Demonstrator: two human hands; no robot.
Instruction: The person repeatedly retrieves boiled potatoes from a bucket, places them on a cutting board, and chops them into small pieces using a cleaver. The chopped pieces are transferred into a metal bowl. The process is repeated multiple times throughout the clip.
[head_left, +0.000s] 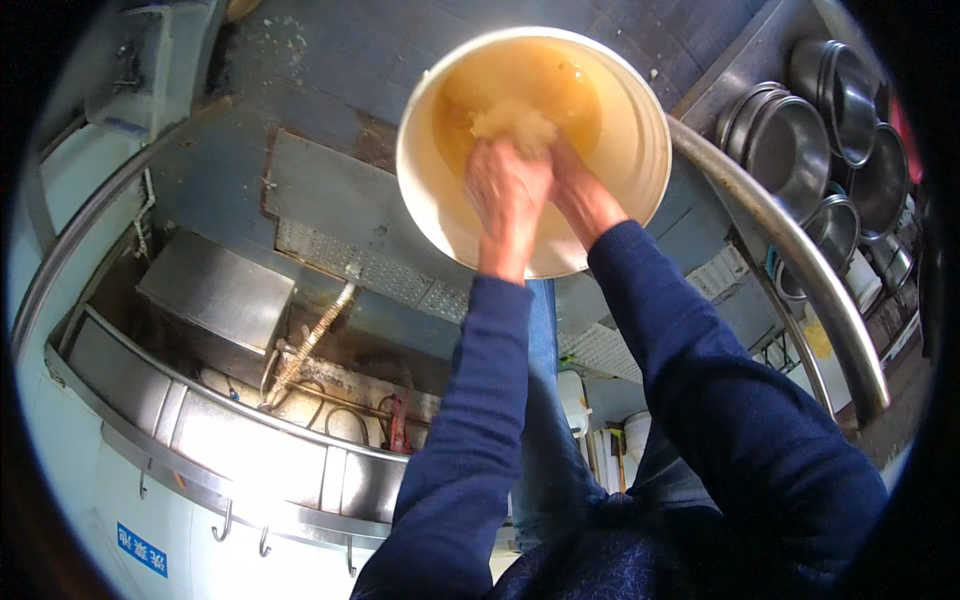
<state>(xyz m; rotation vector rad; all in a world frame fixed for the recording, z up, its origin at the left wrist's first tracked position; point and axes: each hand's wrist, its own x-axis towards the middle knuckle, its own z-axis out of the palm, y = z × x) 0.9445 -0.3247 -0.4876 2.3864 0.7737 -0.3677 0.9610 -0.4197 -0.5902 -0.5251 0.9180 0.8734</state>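
Observation:
A large white plastic bucket (656, 161) stands in front of me, with amber, cloudy liquid (536, 71) inside. Both my hands reach into it side by side. The fingers of my left hand (506, 176) are curled at a pale, blurred mass (517, 124) in the liquid. My right hand (574, 169) touches the same mass from the right, its fingers mostly hidden behind the other hand. Whether either hand grips the mass is not clear.
Stacked metal bowls (787, 150) stand on a shelf to the right, behind a curved metal rail (795, 217). At lower left are a steel box (217, 289), a ribbed hose (322, 322) and a steel counter with hooks (225, 521). A clear plastic container (154, 67) is at upper left.

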